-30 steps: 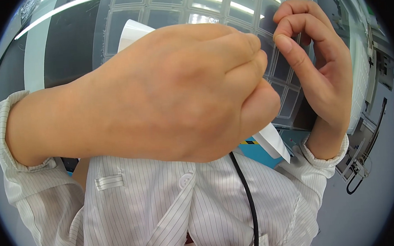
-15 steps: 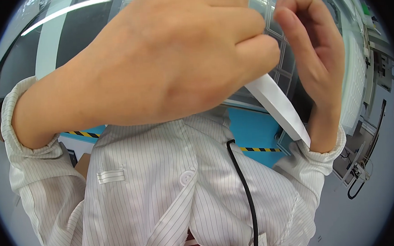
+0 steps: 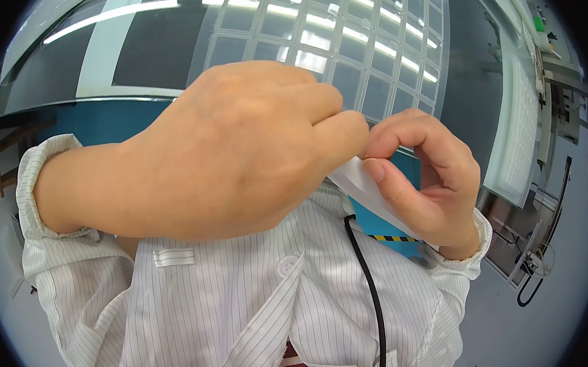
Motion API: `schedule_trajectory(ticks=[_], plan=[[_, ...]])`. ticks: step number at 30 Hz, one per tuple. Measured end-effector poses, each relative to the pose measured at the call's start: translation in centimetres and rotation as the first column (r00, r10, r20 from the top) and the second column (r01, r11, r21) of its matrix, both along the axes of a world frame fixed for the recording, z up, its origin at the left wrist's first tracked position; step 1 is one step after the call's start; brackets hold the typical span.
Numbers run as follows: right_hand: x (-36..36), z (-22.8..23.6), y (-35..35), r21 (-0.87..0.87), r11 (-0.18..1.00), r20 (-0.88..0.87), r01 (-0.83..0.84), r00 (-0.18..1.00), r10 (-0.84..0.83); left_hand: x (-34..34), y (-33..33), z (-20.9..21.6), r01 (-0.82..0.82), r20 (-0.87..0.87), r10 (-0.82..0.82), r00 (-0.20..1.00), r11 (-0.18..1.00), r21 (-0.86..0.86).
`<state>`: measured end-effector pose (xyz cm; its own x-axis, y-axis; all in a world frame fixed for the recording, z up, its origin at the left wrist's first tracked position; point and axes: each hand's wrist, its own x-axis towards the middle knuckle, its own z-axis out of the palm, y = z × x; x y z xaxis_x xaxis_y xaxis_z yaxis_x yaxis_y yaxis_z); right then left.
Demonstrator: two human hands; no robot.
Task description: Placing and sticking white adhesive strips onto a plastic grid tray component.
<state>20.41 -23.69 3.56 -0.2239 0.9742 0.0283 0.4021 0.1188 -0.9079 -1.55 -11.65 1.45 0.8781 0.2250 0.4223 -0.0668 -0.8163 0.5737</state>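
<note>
My left hand (image 3: 225,154) is closed in a loose fist, its back toward me, in the middle of the head view. A white folded strip (image 3: 364,182), thin like paper or film, comes out beneath its curled fingers and slants down to the right. Close by on the right, my right hand (image 3: 431,175) brings thumb and forefinger together in a pinch at the left fist's knuckles. The strip's lower part runs behind this right hand. Whether the pinch holds an edge of the strip or some smaller thing cannot be made out.
Beyond my hands lies a clear gridded tray (image 3: 339,39) of rectangular pockets, on a dark bench top (image 3: 159,64). A black cord (image 3: 366,280) hangs down my striped white coat. Yellow-black floor tape (image 3: 391,238) and a metal-framed stand (image 3: 531,260) show lower right.
Both hands have come lower, uncovering more of the gridded tray. My right hand has moved in from the right, and its thumb and forefinger now meet beside the left fist.
</note>
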Motion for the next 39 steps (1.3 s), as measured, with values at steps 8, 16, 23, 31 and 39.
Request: schedule_trajectory(ticks=[8, 16, 23, 31, 39], plan=[[-1.5, -0.3, 1.1, 0.068, 0.998, -0.007, 0.005, 1.000, -0.005, -1.8, -0.9, -0.7, -0.066, 0.088, 0.069, 0.994, 0.997, -0.029], [-3.0, 1.2, 1.9, 0.059, 0.997, 0.075, -0.045, 0.996, 0.040, -3.4, -0.7, -0.7, -0.104, 0.151, 0.108, 0.983, 0.994, -0.035], [-3.0, 3.3, 4.0, 0.042, 0.990, 0.167, -0.132, 0.978, 0.123, -4.5, -0.4, -0.7, -0.155, 0.140, 0.163, 0.977, 0.986, -0.067], [-0.1, 1.2, 9.9, 0.003, 0.997, 0.304, -0.071, 0.950, 0.066, -3.1, 0.6, -1.5, -0.176, 0.138, 0.158, 0.978, 0.976, 0.125], [0.5, 0.2, 10.4, -0.134, 0.989, 0.218, -0.058, 0.972, 0.086, -2.3, 1.4, -3.9, -0.178, 0.248, 0.132, 0.960, 0.968, 0.176]])
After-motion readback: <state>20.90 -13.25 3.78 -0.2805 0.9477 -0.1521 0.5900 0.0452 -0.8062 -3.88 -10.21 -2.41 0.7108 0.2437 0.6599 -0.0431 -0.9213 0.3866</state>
